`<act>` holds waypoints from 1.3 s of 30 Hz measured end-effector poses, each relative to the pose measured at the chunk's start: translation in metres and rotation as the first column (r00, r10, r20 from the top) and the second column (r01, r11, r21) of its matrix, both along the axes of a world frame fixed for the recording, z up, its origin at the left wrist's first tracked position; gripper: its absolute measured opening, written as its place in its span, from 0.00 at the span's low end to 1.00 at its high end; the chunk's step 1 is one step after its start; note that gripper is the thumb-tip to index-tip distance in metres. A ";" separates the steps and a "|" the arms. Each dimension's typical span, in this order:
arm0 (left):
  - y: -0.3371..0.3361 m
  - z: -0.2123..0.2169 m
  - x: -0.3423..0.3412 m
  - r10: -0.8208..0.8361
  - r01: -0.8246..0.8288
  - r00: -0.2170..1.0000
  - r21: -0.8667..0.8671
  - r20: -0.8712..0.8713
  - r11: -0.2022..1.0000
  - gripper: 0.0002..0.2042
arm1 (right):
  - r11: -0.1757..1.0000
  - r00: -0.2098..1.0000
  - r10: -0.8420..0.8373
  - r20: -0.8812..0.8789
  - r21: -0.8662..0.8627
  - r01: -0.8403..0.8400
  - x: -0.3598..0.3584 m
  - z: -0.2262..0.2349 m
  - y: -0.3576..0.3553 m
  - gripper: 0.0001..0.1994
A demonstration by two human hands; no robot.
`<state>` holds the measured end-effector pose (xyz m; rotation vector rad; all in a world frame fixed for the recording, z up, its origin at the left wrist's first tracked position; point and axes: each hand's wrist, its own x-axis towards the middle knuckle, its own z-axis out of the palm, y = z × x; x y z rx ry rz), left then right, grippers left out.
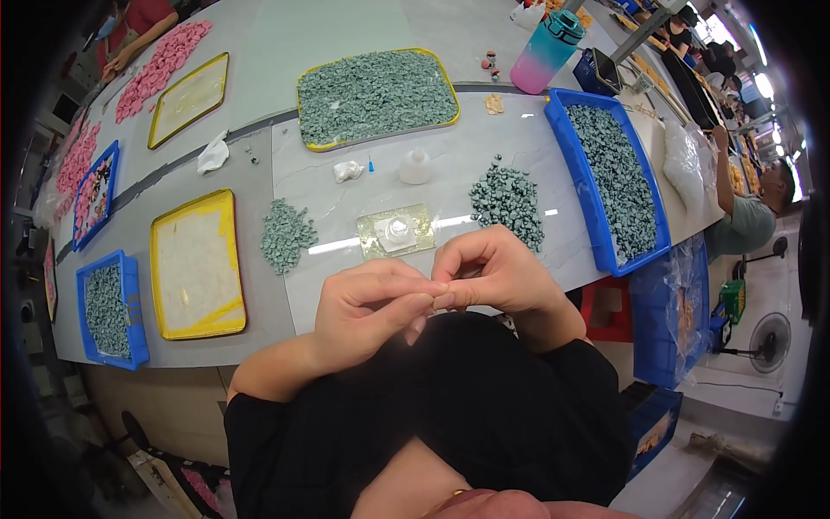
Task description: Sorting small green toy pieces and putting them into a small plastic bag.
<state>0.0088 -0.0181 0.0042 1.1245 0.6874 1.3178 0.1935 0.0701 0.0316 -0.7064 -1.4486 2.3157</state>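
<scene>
Here the person's left hand [367,303] and right hand [493,272] are drawn together just above the near edge of the grey table [484,147], fingertips meeting. Both are pinched tight on some tiny piece [435,299] between them, too small to make out. Just beyond the hands lies a clear shallow dish [396,232], flat on the table. To its right sits a loose heap of small grey-green pieces [508,201], and to its left a smaller heap of the same [287,232]. Farther back a white squeeze bottle [415,166] stands upright, with a crumpled white scrap [347,170] near it on the left. At the far side a yellow-rimmed tray [377,95] is filled with the grey-green pieces, and along the right edge a long blue bin [616,177] holds more of them. On the left, a yellow-rimmed tray with a white lining [197,264] lies beside a small blue bin [109,310] of the same pieces. A pink and teal water bottle [546,50] stands at the far right. Another person [750,216] sits at the table's right end.
</scene>
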 end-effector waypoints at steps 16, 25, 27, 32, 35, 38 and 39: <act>-0.001 0.000 -0.002 -0.022 0.022 1.000 -0.042 0.000 0.999 0.07 | 0.999 1.000 -0.026 0.000 0.043 0.026 -0.002 -0.002 -0.004 0.08; -0.003 -0.003 -0.005 -0.031 0.033 0.999 -0.050 0.042 0.998 0.07 | 0.999 1.000 -0.007 0.022 0.042 0.006 -0.004 0.002 -0.004 0.08; -0.003 -0.003 -0.006 -0.024 0.025 0.999 -0.058 0.025 0.998 0.07 | 0.999 1.000 -0.006 0.029 0.048 0.004 -0.005 0.001 -0.004 0.08; -0.002 -0.006 -0.009 -0.027 0.027 1.000 -0.032 -0.005 0.999 0.08 | 0.998 1.000 -0.019 0.019 0.053 0.018 -0.007 0.000 -0.005 0.08; -0.003 -0.005 -0.008 -0.034 0.034 0.999 -0.026 0.034 0.999 0.07 | 0.999 0.999 -0.021 0.042 0.046 0.019 -0.007 0.001 -0.005 0.08; -0.005 -0.002 -0.009 -0.045 0.049 0.996 -0.056 0.072 0.997 0.08 | 1.000 1.000 -0.014 0.004 0.010 0.014 -0.007 0.000 -0.006 0.08; -0.005 -0.001 -0.009 -0.043 0.047 0.996 -0.056 0.073 0.997 0.08 | 1.000 1.000 -0.013 0.004 0.010 0.013 -0.008 0.000 -0.006 0.08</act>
